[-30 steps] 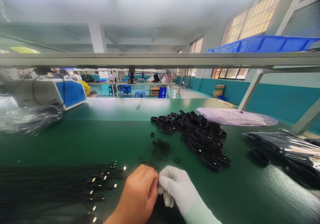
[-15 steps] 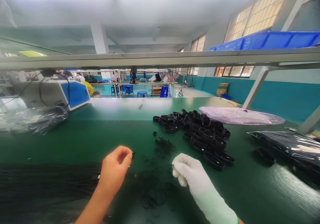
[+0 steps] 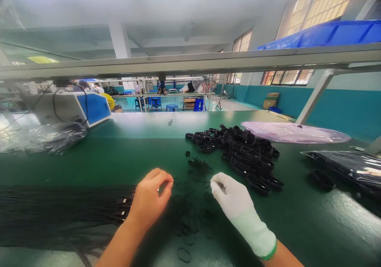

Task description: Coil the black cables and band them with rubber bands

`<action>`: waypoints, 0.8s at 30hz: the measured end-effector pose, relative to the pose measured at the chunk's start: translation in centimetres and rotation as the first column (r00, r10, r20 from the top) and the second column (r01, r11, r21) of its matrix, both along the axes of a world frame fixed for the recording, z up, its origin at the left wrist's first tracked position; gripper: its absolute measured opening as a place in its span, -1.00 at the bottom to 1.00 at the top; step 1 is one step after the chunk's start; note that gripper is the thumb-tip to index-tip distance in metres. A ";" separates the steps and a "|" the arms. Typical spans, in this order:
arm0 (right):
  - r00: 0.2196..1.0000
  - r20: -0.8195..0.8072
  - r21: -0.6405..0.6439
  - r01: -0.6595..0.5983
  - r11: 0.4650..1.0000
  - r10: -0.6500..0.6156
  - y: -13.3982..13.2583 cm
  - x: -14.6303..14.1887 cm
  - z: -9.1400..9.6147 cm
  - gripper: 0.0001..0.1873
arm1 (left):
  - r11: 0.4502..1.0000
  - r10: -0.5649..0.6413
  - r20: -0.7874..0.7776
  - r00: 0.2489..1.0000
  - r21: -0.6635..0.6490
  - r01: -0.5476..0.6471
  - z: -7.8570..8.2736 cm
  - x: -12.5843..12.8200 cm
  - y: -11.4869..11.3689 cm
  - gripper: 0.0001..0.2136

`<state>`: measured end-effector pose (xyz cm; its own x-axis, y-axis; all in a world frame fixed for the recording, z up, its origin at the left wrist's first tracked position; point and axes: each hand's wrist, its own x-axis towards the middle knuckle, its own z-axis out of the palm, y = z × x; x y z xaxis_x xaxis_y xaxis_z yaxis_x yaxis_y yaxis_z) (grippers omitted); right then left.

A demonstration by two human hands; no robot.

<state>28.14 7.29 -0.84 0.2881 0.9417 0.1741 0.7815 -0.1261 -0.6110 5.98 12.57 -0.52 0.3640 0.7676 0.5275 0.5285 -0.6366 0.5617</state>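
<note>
My bare left hand [image 3: 150, 199] hovers over the green table [image 3: 89, 160], its fingers pinched on a thin black cable end. A bundle of black cables [image 3: 59, 209] with metal tips lies just left of it. My right hand [image 3: 233, 201], in a white glove, is pinched shut on something small that I cannot make out. Thin black rubber bands [image 3: 190, 215] lie scattered between and below the two hands. A pile of coiled black cables [image 3: 241, 152] sits beyond the right hand.
A white and blue machine [image 3: 74, 106] stands at the back left with a clear plastic bag [image 3: 41, 136] before it. A pink bag [image 3: 294, 132] and a dark plastic bag [image 3: 351, 166] lie to the right. A metal shelf rail [image 3: 190, 62] with a blue bin [image 3: 327, 35] runs overhead.
The hands were joined near the table's front edge, then parted. The left hand moved up and left, then slightly right; the right hand moved up and further out.
</note>
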 end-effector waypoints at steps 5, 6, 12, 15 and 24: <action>0.996 0.063 -0.007 -0.070 0.998 0.070 0.1 -0.2 -0.1 -0.84 | 0.998 -0.030 -0.028 0.999 0.056 0.032 -0.3 0.4 -0.1 -0.88; 0.992 0.078 -0.019 -0.099 0.995 0.100 0.1 -0.2 -0.1 -0.83 | 0.998 -0.052 -0.102 0.993 0.042 0.056 -0.5 0.5 0.0 -0.87; 0.987 0.096 -0.036 -0.127 0.991 0.130 0.5 0.7 -1.0 -0.74 | 0.989 -0.090 -0.382 0.920 -0.147 0.036 -0.9 0.5 0.5 -0.77; 0.999 0.049 0.024 -0.024 0.999 0.023 0.8 1.4 -1.3 -0.71 | 0.987 -0.017 -0.359 0.933 -0.155 -0.041 -0.7 0.1 0.7 -0.78; 0.993 -0.094 0.051 0.079 0.996 -0.074 0.9 2.5 -2.3 -0.71 | 0.987 0.084 -0.324 0.942 -0.104 -0.124 -1.0 -1.0 1.1 -0.82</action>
<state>30.59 8.19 -3.14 0.3763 0.9061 0.1936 0.7109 -0.1484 -0.6875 5.00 13.65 -1.48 0.4119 0.8609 0.2986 0.7515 -0.5063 0.4230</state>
